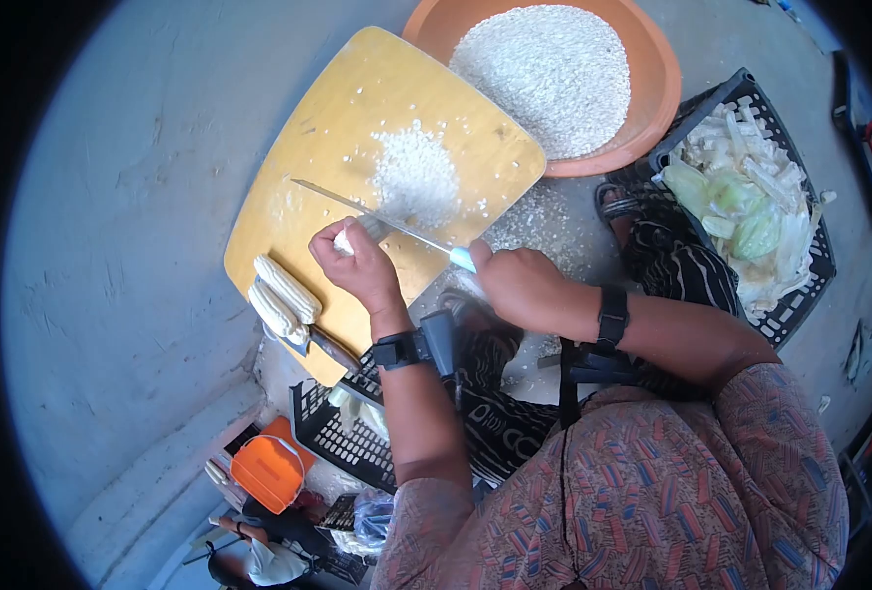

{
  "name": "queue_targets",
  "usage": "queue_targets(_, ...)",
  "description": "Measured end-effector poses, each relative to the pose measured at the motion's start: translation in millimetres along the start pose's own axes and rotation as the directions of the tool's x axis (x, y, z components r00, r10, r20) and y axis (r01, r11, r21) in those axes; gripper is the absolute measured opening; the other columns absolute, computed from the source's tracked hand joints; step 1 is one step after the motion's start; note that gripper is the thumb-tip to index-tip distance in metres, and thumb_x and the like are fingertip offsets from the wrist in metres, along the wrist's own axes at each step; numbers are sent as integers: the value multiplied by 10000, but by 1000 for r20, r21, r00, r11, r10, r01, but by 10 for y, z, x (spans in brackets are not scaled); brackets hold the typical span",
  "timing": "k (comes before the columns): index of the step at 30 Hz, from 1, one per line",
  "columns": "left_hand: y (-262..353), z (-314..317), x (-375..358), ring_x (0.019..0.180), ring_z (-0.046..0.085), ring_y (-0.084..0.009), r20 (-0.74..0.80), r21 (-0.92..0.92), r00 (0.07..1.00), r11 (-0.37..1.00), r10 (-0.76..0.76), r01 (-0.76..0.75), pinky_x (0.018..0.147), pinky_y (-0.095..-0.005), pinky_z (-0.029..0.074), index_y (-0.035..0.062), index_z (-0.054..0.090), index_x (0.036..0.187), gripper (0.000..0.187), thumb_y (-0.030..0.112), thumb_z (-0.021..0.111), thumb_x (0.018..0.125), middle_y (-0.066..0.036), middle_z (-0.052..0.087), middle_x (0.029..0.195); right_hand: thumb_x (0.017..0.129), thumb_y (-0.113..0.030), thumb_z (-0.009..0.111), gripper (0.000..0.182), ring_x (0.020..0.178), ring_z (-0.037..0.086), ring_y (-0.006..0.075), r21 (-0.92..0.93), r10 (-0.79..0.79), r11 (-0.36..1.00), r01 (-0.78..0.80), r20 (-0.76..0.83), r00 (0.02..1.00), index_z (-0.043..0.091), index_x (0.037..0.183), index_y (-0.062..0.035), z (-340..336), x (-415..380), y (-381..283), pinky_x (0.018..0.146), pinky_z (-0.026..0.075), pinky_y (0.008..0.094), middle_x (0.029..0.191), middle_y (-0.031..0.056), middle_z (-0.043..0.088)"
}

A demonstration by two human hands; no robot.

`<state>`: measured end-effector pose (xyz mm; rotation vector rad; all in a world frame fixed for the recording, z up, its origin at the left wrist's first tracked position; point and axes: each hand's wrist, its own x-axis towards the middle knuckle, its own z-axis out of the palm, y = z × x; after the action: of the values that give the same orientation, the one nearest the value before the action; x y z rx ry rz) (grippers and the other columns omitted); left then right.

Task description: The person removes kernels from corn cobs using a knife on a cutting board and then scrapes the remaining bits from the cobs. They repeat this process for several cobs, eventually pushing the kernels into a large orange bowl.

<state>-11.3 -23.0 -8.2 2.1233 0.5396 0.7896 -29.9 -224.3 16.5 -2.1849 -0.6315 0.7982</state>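
Note:
My left hand (359, 265) is closed around an ear of white corn (344, 243) over the yellow board (328, 128). The far part of the ear lies under the knife and is partly hidden. My right hand (523, 285) grips the pale blue handle of a knife (397, 224), its long blade slanting across the ear. Beyond the blade, a pile of cut white kernels (416, 175) is spread on the board. Several whole ears of white corn (284, 295) lie at the board's left edge, beside a second knife with a dark handle (336, 348).
A large orange basin (657, 93) holding many kernels stands at the back. To the right, a black crate (817, 261) contains husks and cobs. Another black crate (343, 442) and an orange bucket (267, 474) are lower left, near another person (274, 560). Kernels litter the floor.

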Motion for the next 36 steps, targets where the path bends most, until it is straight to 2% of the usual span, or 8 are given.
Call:
queue_targets(3,-19,-23,37,775,483,-207,-28,44,999,998,-47,48,737,-330,403,2,484,784,96,80,536,802,-100,481,821,785,-58,492,209,645,609,393,0,-15,1000,15,-59,998,434,957,45,67,160,-30,578,478,464,672,218,596)
queue_targets(8,71,-1,-30,760,491,-244,23,142,994,984,107,-109,727,-353,406,-7,482,779,90,66,532,790,-114,476,792,764,-35,492,169,654,616,382,-55,-56,997,49,-126,990,444,911,31,29,218,-45,568,480,460,671,209,598)
queue_targets(18,27,1,8,765,496,-253,1,153,989,978,146,-144,723,-362,407,-5,484,782,108,80,551,786,-121,492,806,782,-59,492,181,665,621,367,-60,-13,998,9,-64,998,449,932,32,4,117,-15,557,479,452,685,211,599)
queue_targets(21,41,-73,-21,768,498,-258,0,179,997,981,75,-74,725,-365,408,-6,485,784,113,83,556,785,-122,493,808,790,-57,483,171,657,622,360,-92,-49,995,41,-89,995,452,929,38,89,194,-34,550,481,446,686,212,599)
queue_targets(23,136,-60,-74,769,500,-268,42,221,981,955,191,-195,725,-368,410,-7,487,786,115,84,558,782,-124,495,809,794,-48,474,161,645,622,356,-73,-63,996,53,-145,987,459,924,45,100,230,-42,540,484,438,674,205,599)
queue_targets(26,195,-31,-97,766,499,-276,74,246,968,937,238,-249,722,-372,411,-6,489,784,114,82,560,775,-127,495,811,793,-41,471,150,629,620,357,-62,-77,996,68,-168,983,467,914,48,93,263,-36,535,485,434,654,195,597)
queue_targets(30,200,1,-42,762,498,-279,83,241,957,926,277,-289,712,-375,411,-7,490,777,114,82,562,772,-128,497,800,788,-45,478,151,622,620,356,-62,-105,994,94,-193,976,473,911,42,-46,224,-60,534,485,430,641,186,596)
queue_targets(36,163,-60,6,740,500,-280,67,309,968,918,240,-249,692,-374,415,-6,492,767,109,81,557,775,-129,501,782,780,-55,491,164,612,623,341,-119,-79,991,61,-149,986,479,914,39,-3,126,-8,528,484,423,642,179,599)
